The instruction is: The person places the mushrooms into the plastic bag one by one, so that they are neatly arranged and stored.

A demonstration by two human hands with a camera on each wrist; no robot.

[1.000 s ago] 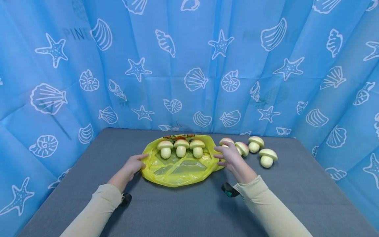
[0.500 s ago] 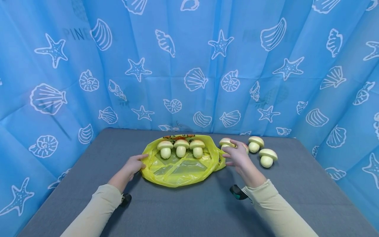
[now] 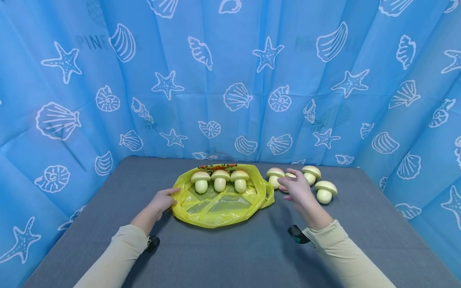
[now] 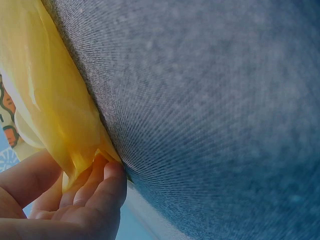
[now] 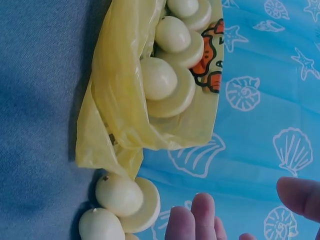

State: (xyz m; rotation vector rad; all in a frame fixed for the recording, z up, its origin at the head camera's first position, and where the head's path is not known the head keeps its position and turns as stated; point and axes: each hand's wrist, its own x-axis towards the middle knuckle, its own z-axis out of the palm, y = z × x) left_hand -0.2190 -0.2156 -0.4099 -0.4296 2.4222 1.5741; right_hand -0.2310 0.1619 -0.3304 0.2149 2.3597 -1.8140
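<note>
A yellow plastic bag (image 3: 212,221) lies with its mouth spread on the table. Inside it, three toy mushrooms (image 3: 220,181) stand in a row along the far side. My left hand (image 3: 158,203) pinches the bag's left edge between thumb and fingers, as the left wrist view shows at the gathered plastic (image 4: 75,135). My right hand (image 3: 301,193) hovers over the table right of the bag, fingers extended and holding nothing. Just beyond its fingertips (image 5: 202,207) are a pale mushroom (image 3: 275,173) and another mushroom (image 3: 290,175) that the hand partly hides.
Two more mushrooms sit farther right, one at the back (image 3: 311,174) and one nearer (image 3: 325,192). The grey table (image 3: 223,256) ends at a blue curtain (image 3: 230,60) printed with shells and starfish. The bag's right handle (image 5: 97,150) reaches close to the nearest loose mushroom.
My right hand has let go of the bag's right side and moved right, toward the loose mushrooms. My left hand and the mushrooms have stayed in place.
</note>
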